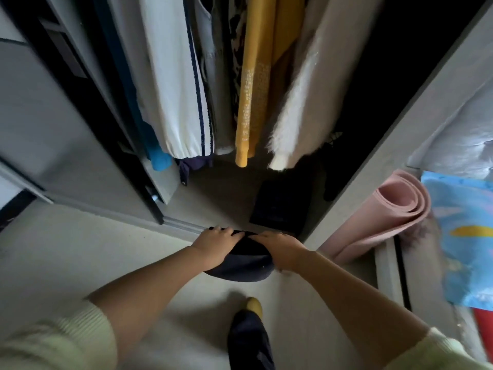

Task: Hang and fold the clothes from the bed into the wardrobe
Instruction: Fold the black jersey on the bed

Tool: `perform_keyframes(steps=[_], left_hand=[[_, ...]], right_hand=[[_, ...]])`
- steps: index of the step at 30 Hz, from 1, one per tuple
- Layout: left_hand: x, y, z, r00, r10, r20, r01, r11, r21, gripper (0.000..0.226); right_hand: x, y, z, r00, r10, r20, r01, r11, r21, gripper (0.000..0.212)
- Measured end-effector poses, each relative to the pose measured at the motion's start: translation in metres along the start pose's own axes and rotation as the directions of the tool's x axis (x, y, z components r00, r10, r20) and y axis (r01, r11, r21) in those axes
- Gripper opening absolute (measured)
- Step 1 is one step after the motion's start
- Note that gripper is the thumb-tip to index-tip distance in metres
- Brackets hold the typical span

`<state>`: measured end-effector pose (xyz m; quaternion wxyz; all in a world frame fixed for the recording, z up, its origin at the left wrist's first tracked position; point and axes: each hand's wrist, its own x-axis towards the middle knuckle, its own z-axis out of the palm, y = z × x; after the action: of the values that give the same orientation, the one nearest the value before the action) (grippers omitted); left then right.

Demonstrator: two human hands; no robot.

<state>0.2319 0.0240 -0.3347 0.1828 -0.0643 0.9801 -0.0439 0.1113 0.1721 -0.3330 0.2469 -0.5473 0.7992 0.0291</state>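
Your left hand (217,245) & right hand (280,248) both grasp the dark folded garment (244,263), fingers curled over its top edge, center frame, just in front of the open wardrobe (416,102) w/ hanging clothes (213,76) above.

Below the hanging clothes (202,76) we see free room down to the wardrobe floor (221,193). A dark folded pile (280,206) takes its right part. The door (53,129) closes the left side; a rolled mat (386,220) stands outside right.
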Motion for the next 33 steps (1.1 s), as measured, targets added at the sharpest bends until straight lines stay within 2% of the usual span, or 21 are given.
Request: perform_keyframes(steps=[7, 9, 13, 14, 16, 18, 19, 20, 21, 23, 26, 29, 31, 33], left_hand=[[0.141, -0.019, 0.022, 0.995, 0.048, 0.082, -0.042, 0.996, -0.072, 0.063], [0.183, -0.025, 0.044, 0.993, 0.063, 0.1, -0.055, 0.995, -0.083, 0.06], [0.277, -0.05, 0.075, 0.996, 0.078, 0.052, -0.075, 0.995, -0.061, 0.049], [0.297, -0.056, 0.074, 0.994, 0.109, 0.018, -0.107, 0.991, -0.081, 0.045], [0.341, -0.06, 0.079, 0.975, 0.14, -0.173, -0.151, 0.987, -0.049, 0.045], [0.387, -0.057, 0.09, 0.945, 0.081, -0.317, -0.132, 0.981, -0.141, 0.044], [0.411, -0.053, 0.099, 0.923, 0.082, -0.376, -0.132, 0.985, -0.109, 0.047], [0.429, -0.049, 0.11, 0.905, 0.096, -0.415, -0.14, 0.987, -0.075, 0.052], [0.449, -0.043, 0.129, 0.908, 0.108, -0.405, -0.146, 0.987, -0.064, 0.057], [0.474, -0.026, 0.17, 0.919, 0.113, -0.379, -0.137, 0.99, -0.036, 0.064], [0.496, 0.009, 0.25, 0.945, 0.149, -0.292, -0.158, 0.987, -0.007, 0.07], [0.518, 0.036, 0.322, 0.972, 0.139, -0.187, -0.155, 0.985, -0.072, 0.082], [0.527, 0.043, 0.345, 0.976, 0.112, -0.185, -0.133, 0.985, -0.108, 0.088], [0.531, 0.044, 0.354, 0.977, 0.126, -0.171, -0.15, 0.979, -0.134, 0.095]], right_hand=[[0.092, 0.095, 0.001, 0.992, 0.097, 0.077, -0.096, 0.995, -0.017, 0.072], [0.125, 0.122, 0.01, 0.993, 0.099, 0.07, -0.097, 0.995, -0.034, 0.065], [0.194, 0.182, 0.017, 0.984, 0.18, -0.016, -0.177, 0.979, 0.105, 0.049], [0.209, 0.199, 0.016, 0.976, 0.21, -0.061, -0.199, 0.968, 0.154, 0.045], [0.238, 0.234, 0.021, 0.939, 0.296, -0.175, -0.239, 0.928, 0.285, 0.042], [0.262, 0.266, 0.03, 0.901, 0.335, -0.275, -0.264, 0.928, 0.262, 0.044], [0.272, 0.281, 0.037, 0.881, 0.372, -0.292, -0.301, 0.917, 0.26, 0.045], [0.278, 0.293, 0.046, 0.872, 0.388, -0.297, -0.352, 0.921, 0.17, 0.047], [0.285, 0.304, 0.062, 0.862, 0.394, -0.319, -0.404, 0.914, 0.038, 0.05], [0.292, 0.318, 0.102, 0.842, 0.453, -0.294, -0.501, 0.858, -0.113, 0.055], [0.298, 0.325, 0.19, 0.776, 0.591, -0.22, -0.624, 0.769, -0.139, 0.063], [0.312, 0.335, 0.268, 0.739, 0.633, -0.231, -0.672, 0.72, -0.173, 0.077], [0.318, 0.341, 0.291, 0.723, 0.632, -0.279, -0.682, 0.718, -0.142, 0.08], [0.322, 0.343, 0.3, 0.713, 0.65, -0.261, -0.695, 0.704, -0.146, 0.084]])
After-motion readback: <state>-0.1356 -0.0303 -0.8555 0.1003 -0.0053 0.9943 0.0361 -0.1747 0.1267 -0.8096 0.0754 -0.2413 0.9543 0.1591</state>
